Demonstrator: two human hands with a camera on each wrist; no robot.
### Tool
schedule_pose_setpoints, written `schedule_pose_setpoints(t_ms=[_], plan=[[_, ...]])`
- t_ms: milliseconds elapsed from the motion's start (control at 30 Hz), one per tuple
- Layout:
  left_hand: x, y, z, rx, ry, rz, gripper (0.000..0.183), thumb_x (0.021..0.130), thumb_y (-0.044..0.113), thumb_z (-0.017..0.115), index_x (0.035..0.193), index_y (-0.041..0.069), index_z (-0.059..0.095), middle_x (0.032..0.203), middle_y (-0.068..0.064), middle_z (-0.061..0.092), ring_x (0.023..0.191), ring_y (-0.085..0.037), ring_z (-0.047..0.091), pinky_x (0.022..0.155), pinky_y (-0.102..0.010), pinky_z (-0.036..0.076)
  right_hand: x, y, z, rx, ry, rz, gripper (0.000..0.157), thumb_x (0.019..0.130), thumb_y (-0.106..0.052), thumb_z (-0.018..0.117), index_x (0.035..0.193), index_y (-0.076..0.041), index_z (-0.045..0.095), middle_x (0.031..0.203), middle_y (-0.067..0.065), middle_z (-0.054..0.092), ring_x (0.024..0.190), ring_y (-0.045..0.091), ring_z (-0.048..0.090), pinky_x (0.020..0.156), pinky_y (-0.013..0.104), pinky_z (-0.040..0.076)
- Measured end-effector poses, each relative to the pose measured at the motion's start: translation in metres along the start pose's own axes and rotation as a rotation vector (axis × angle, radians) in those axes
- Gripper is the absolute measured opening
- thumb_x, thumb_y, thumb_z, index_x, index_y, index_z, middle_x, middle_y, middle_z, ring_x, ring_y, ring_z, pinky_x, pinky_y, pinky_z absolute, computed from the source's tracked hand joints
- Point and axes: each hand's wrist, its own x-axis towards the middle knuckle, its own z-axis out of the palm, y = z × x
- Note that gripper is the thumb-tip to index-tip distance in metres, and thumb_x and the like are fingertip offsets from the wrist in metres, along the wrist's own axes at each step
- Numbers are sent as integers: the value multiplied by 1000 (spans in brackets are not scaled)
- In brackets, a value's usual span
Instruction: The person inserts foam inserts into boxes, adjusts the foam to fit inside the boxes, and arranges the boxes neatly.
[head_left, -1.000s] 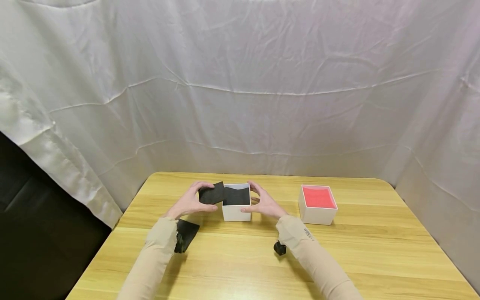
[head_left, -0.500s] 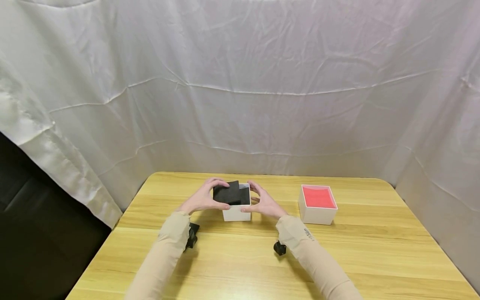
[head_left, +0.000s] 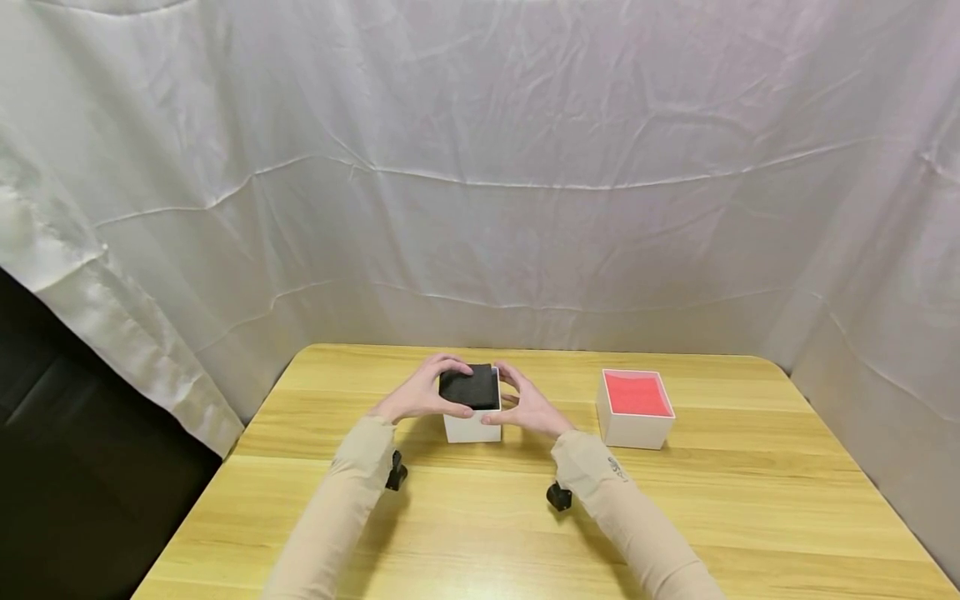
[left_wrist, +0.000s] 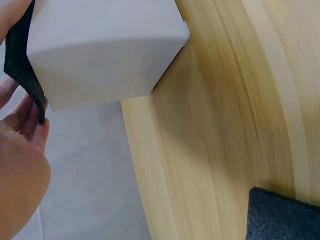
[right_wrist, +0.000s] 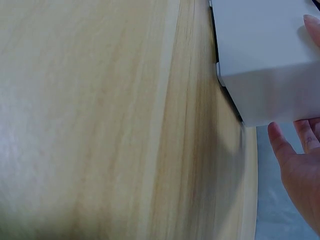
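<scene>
A white box (head_left: 472, 428) stands near the back of the table. My left hand (head_left: 423, 393) pinches a square of black foam (head_left: 471, 388) between thumb and fingers, over the box's open top. Seen from the left wrist, the foam (left_wrist: 22, 70) bends along the box's rim, its edge sticking out past the wall. My right hand (head_left: 527, 406) grips the box at its right side, thumb on the front and fingers behind. The inside of the box is mostly covered by the foam.
A second white box (head_left: 637, 429) with a red top layer (head_left: 637, 394) stands to the right. In the left wrist view, another black foam piece (left_wrist: 285, 215) lies on the wooden table (head_left: 480, 517). A pale curtain (head_left: 480, 208) hangs behind.
My left hand has carried the black foam square rightward from beside the box to over its opening, where it now lines up with the rim. My right hand has stayed on the box.
</scene>
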Motion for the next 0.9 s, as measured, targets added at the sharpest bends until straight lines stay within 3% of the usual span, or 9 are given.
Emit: schedule_pose_setpoints(t_ms=[767,900], plan=[[7,0,10,-2,-21,33,65,69,27,93,126,10,66,148,-16,47,139,-32,39,116,-53,35,-1,-3,1,-6,6,5,105,80,-10,85,161,-7,17,165,20,24,153,40,26,120,53,35],[5,-1,10,-34,-16,51,60,75,26,90,126,8,65,150,-16,45,141,-33,39,117,-54,34,-1,-4,2,-1,5,7,104,81,-9,84,161,-7,17,165,21,23,152,41,27,119,53,36]])
